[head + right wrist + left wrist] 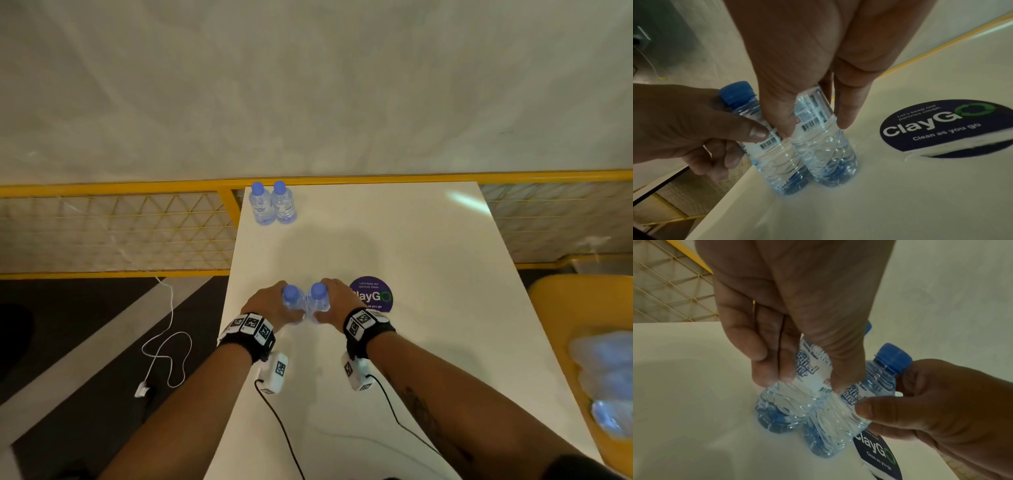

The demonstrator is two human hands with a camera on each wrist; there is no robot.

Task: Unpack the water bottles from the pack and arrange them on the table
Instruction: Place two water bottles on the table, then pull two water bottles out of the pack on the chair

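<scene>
Two small clear water bottles with blue caps stand upright and touching on the white table (394,240), near its left edge. My left hand (274,306) grips the left bottle (292,298) around its label; in the left wrist view its fingers (764,369) and thumb wrap the left bottle (781,408). My right hand (334,301) grips the right bottle (318,296); the right wrist view shows the right hand (815,128) around the right bottle (826,155), with the left bottle (777,162) beside it. Two more bottles (272,204) stand at the far left corner.
A round dark "ClayGo" sticker (371,295) lies on the table just right of my right hand. The plastic-wrapped pack (606,377) of bottles sits on a yellow seat (548,294) at the right. A yellow mesh railing (113,233) runs behind; a white cable (164,346) lies on the floor.
</scene>
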